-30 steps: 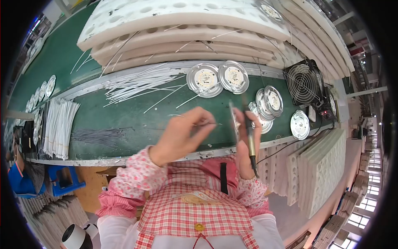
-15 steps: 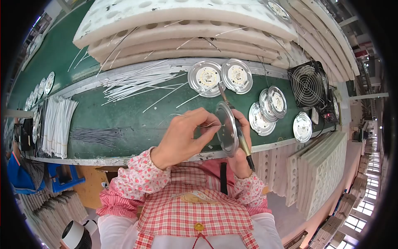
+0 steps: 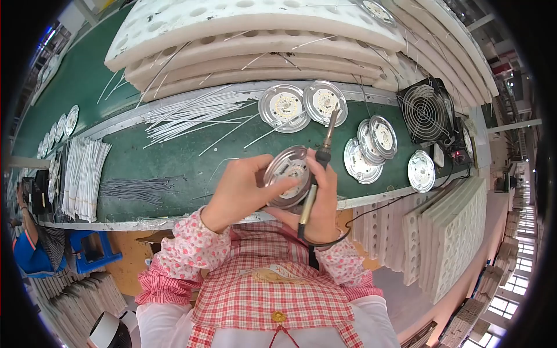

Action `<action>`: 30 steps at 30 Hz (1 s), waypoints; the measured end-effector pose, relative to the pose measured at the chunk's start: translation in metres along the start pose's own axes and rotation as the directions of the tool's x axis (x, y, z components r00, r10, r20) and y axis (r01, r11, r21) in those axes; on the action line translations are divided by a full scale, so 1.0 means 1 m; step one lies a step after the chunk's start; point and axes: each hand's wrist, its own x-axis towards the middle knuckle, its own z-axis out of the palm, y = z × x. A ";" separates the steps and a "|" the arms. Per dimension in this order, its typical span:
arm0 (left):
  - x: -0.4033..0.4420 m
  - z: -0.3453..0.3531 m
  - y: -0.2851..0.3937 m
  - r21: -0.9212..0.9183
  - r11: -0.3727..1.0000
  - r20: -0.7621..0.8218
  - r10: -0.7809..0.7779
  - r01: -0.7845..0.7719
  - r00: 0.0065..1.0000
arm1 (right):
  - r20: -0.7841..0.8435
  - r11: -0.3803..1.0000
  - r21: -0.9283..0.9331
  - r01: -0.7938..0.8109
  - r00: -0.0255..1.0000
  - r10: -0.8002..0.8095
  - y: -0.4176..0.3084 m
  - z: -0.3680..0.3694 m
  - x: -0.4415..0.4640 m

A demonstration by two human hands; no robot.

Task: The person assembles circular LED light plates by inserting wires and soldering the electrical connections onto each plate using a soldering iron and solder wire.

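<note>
A round LED lamp disc [image 3: 288, 162] with a clear rim is between my hands, its board side turned up towards me. My left hand [image 3: 239, 190] pinches it from the left, the thumb lying across its face. With my right hand [image 3: 322, 200] I support the disc's right edge and also grip a soldering iron [image 3: 328, 140]. The iron points up and away, its tip near another LED disc [image 3: 325, 103] on the bench. A thin wire shows beside my left hand.
White wires [image 3: 191, 116] lie loose, with a white bundle [image 3: 84, 180] and dark wires [image 3: 139, 189] at left. Stacked discs [image 3: 383, 138], a fan [image 3: 428, 110] and foam trays [image 3: 255, 49] surround the green bench. The iron's cord runs right. Another person's arm [image 3: 30, 225] shows far left.
The disc has turned from edge-on to face up and moved left. My left thumb has come onto its face. The soldering iron has swung with my right hand, its tip moving right.
</note>
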 end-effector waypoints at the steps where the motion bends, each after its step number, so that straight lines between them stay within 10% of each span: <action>1: 0.000 0.003 0.000 0.034 0.999 -0.035 -0.017 0.018 0.999 | -0.027 0.999 -0.036 0.012 1.000 -0.013 -0.003 0.006 -0.002; 6: 0.007 0.003 -0.011 0.141 0.989 -0.072 -0.035 0.045 0.997 | -0.052 0.990 -0.141 0.000 0.999 -0.008 -0.005 0.023 -0.012; 10: 0.016 0.000 -0.033 0.631 0.744 -0.207 0.436 -0.222 0.876 | 0.103 0.963 -0.265 -0.036 0.992 0.066 -0.009 0.015 -0.009; 13: 0.007 -0.004 -0.032 0.706 0.684 -0.208 0.449 -0.184 0.869 | 0.066 0.945 -0.325 -0.022 0.997 0.046 0.003 -0.003 -0.013; 19: -0.004 -0.003 -0.043 0.673 0.640 -0.017 0.515 -0.371 0.857 | 0.215 0.919 0.296 -0.259 0.956 0.200 0.012 -0.044 0.002; 30: -0.001 -0.003 -0.040 0.632 0.654 0.079 0.479 -0.416 0.874 | 0.364 0.925 0.297 -0.236 0.924 0.119 0.029 -0.052 0.012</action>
